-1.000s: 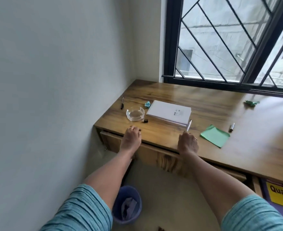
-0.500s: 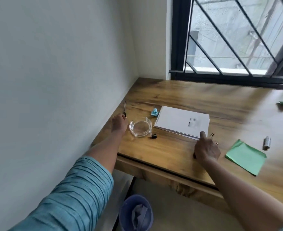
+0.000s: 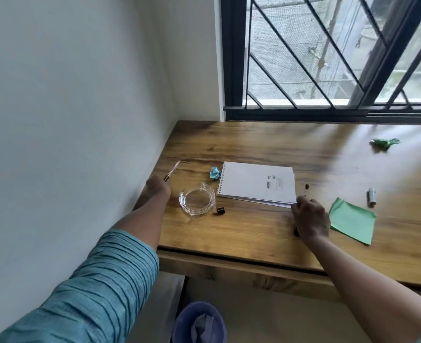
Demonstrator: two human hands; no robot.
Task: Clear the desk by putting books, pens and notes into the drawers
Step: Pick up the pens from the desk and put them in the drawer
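Gripped by the left hand (image 3: 158,190), a pen (image 3: 172,170) slants away-right; the right hand (image 3: 311,217) clasps a second pen (image 3: 306,190) pointing away.

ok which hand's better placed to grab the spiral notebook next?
Right, probably. The right hand sits at the near right corner of the notebook, though it seems to hold a thin pen. The left hand is by the wall, gripping a second pen.

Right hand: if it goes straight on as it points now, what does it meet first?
Likely the notebook; the right hand points at its near corner, and its fingers seem to touch it.
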